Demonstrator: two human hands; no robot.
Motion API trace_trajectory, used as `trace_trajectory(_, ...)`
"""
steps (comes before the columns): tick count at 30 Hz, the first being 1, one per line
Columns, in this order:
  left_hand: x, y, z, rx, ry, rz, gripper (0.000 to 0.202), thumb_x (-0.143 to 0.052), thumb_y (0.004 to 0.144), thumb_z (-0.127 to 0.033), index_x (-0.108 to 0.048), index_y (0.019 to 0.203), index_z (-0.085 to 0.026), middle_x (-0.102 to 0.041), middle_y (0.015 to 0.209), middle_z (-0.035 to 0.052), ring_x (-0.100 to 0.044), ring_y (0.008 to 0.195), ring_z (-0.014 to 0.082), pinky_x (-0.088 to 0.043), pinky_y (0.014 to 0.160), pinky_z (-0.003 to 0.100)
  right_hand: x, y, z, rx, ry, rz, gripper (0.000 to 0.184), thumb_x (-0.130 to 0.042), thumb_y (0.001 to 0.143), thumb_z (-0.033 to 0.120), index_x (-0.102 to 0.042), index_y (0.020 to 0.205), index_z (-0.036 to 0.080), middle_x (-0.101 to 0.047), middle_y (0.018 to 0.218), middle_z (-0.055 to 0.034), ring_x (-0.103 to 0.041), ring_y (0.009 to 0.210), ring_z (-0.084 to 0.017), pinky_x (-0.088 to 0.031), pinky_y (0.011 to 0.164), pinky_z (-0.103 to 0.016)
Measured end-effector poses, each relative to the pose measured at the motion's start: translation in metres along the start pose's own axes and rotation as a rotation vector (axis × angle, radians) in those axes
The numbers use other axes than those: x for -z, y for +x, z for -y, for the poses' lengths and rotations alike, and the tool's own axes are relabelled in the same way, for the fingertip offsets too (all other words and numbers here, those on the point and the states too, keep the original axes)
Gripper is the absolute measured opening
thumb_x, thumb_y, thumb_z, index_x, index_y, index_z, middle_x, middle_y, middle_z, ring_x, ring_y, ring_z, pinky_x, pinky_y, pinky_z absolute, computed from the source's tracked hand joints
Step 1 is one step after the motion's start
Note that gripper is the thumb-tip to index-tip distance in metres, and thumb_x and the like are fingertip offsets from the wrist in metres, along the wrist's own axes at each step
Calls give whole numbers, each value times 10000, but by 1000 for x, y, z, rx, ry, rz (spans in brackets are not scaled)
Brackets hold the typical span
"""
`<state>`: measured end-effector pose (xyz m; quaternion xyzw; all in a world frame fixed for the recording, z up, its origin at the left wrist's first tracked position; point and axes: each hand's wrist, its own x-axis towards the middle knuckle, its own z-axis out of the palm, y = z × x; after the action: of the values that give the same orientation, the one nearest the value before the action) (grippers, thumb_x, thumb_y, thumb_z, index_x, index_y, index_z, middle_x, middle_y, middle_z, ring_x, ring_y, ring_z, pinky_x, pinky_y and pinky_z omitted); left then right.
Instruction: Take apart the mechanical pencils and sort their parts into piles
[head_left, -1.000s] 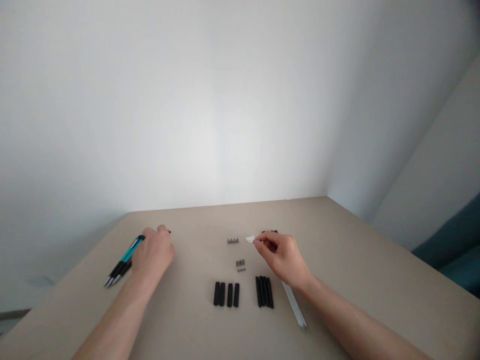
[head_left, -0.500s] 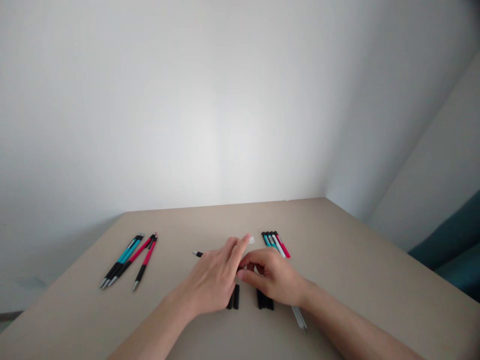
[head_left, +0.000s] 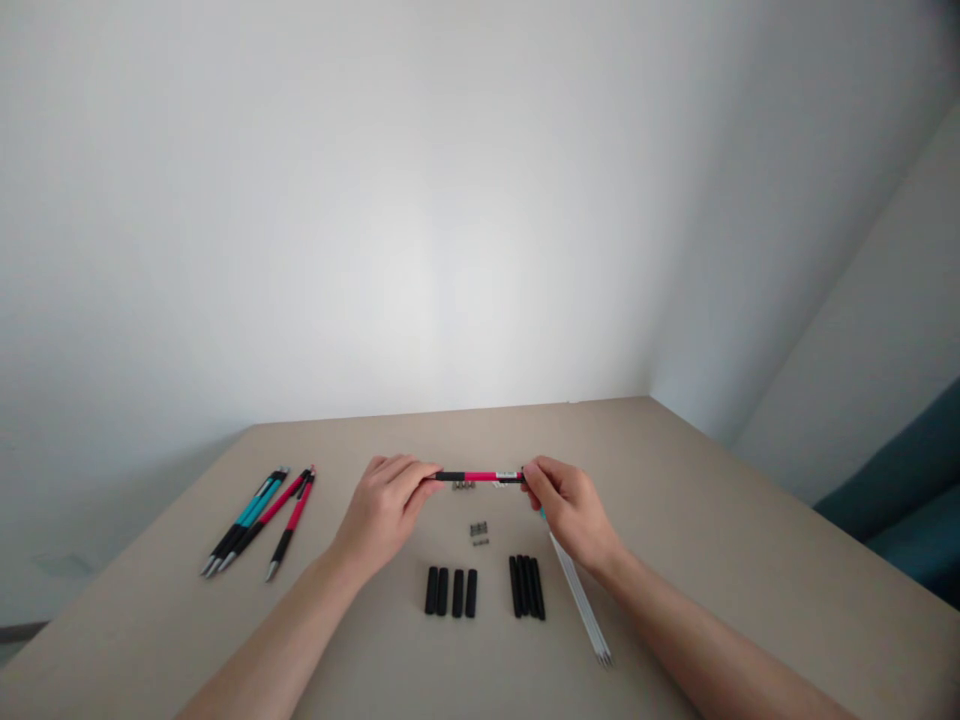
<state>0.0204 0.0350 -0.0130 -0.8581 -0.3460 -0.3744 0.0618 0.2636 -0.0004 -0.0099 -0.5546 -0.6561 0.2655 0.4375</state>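
A red and black pen [head_left: 480, 476] is held level above the beige table [head_left: 675, 520], between both hands. My left hand [head_left: 386, 510] pinches its left end with closed fingers. My right hand [head_left: 570, 508] pinches its right end, fingers closed too. Below the pen lie small metal tips [head_left: 463, 485] and small springs [head_left: 479, 530].
Several finished teal and red pens [head_left: 259, 520] lie at the left. Short black grip sleeves [head_left: 451, 591] and longer black tubes [head_left: 526, 586] lie near the front. White refills [head_left: 581, 600] run diagonally under my right forearm. A wall stands close behind the table.
Both hands have risen from the parts near the table's middle and moved apart. The red and black pen now spans between them, held at both ends.
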Motion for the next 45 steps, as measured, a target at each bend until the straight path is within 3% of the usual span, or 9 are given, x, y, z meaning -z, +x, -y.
trace_trajectory(9, 1, 0, -5, 1, -46, 82, 216, -438, 925, -238, -541, 744, -181, -565, 665, 9, -508, 654, 148, -364, 663, 294, -4, -1, -4, -58, 10, -7, 500, -323, 909, 520, -499, 591, 177, -477, 500, 19, -439, 478, -114, -326, 503, -231)
trace_trajectory(19, 5, 0, -10, 42, -109, 138, 340, -371, 922, -203, -410, 585, -188, -449, 552, -22, -432, 564, 130, -347, 629, 291, -4, 1, -4, -43, 3, 31, 522, -327, 906, 526, -552, 606, 164, -562, 537, -18, -501, 519, -132, -367, 542, -246)
trace_trajectory(28, 7, -1, -7, 59, -74, 143, 339, -369, 918, -199, -383, 580, -189, -442, 551, -24, -432, 569, 134, -344, 650, 292, -1, 0, -3, -50, 62, 114, 470, -377, 901, 475, -579, 628, 151, -558, 558, -13, -434, 487, -106, -318, 487, -233)
trace_trajectory(35, 7, 0, -7, 63, -43, 132, 309, -383, 909, -197, -420, 603, -187, -485, 580, -15, -453, 589, 141, -339, 650, 288, -3, 1, -6, -86, 101, 129, 375, -448, 870, 407, -529, 594, 165, -408, 461, 47, -366, 400, -80, -261, 402, -211)
trace_trajectory(40, 7, -2, -7, 90, -72, 130, 342, -379, 906, -203, -399, 565, -187, -465, 546, -25, -436, 557, 130, -338, 637, 285, -4, 0, -4, -101, 205, 145, 236, -480, 838, 350, -589, 775, 150, -580, 614, 8, -419, 387, -69, -311, 376, -198)
trace_trajectory(45, 3, -5, -5, 110, -133, 139, 401, -361, 915, -231, -338, 517, -187, -400, 491, -42, -396, 490, 112, -330, 609, 282, -6, 0, -6, -33, 197, 98, 208, -477, 842, 317, -605, 851, 154, -615, 670, -4, -451, 419, -75, -360, 417, -206)
